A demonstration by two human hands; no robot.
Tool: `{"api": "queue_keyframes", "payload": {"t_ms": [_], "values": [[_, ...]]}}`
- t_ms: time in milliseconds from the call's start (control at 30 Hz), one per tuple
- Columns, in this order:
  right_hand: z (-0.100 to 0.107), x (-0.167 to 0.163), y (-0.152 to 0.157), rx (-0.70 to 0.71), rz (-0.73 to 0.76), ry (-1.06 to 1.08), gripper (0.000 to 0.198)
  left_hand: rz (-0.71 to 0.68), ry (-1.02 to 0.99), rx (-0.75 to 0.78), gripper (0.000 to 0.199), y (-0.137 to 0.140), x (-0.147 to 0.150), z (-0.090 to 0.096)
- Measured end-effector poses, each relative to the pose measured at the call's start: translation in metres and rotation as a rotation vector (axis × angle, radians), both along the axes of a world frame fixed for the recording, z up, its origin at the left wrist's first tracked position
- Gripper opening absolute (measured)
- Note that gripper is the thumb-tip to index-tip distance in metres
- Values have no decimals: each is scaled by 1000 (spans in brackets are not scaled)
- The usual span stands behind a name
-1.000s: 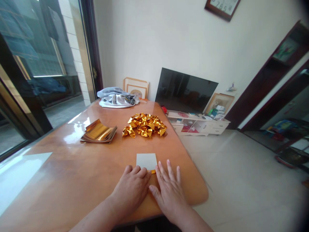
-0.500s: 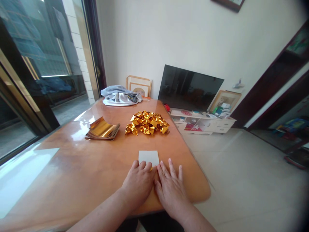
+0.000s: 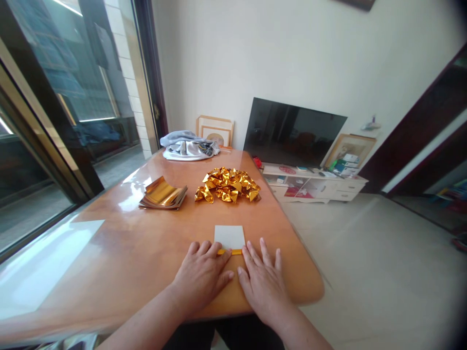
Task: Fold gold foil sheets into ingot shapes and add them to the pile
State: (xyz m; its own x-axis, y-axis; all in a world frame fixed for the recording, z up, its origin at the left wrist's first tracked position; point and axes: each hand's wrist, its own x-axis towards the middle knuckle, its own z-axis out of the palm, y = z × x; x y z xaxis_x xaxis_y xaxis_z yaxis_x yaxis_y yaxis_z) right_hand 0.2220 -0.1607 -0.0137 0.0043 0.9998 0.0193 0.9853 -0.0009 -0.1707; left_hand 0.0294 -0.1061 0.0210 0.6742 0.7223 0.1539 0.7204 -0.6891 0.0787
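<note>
A sheet of gold foil paper point(image 3: 229, 237) lies pale side up near the table's front edge. Its near edge is folded over as a narrow gold strip. My left hand point(image 3: 202, 272) rests on the left part of this fold, index finger along the strip, thumb apart, other fingers bent on the table. Beside the strip's right end, my right hand point(image 3: 263, 282) lies flat with fingers spread, fingertips at the paper's corner. Farther back are a heap of folded gold foil pieces point(image 3: 229, 185) and a stack of gold foil sheets point(image 3: 163, 194).
The wooden table point(image 3: 153, 253) has a rounded right corner. Bundled cloth point(image 3: 189, 146) sits at its far end, with picture frames point(image 3: 215, 129) behind. A television point(image 3: 292, 133) and white cabinet point(image 3: 317, 187) stand beyond; a glass door point(image 3: 47, 121) is on the left.
My left hand has slid left along the fold and its fingers have loosened, uncovering the gold strip. My right hand stays flat at the paper's right corner. The view has shifted slightly left.
</note>
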Motion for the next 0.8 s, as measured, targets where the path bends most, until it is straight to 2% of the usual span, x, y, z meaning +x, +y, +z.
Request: {"api": "queue_keyframes", "payload": {"t_ms": [800], "values": [[-3, 0, -2, 28, -4, 1, 61, 126, -88, -56, 40, -2, -39, -2]]}}
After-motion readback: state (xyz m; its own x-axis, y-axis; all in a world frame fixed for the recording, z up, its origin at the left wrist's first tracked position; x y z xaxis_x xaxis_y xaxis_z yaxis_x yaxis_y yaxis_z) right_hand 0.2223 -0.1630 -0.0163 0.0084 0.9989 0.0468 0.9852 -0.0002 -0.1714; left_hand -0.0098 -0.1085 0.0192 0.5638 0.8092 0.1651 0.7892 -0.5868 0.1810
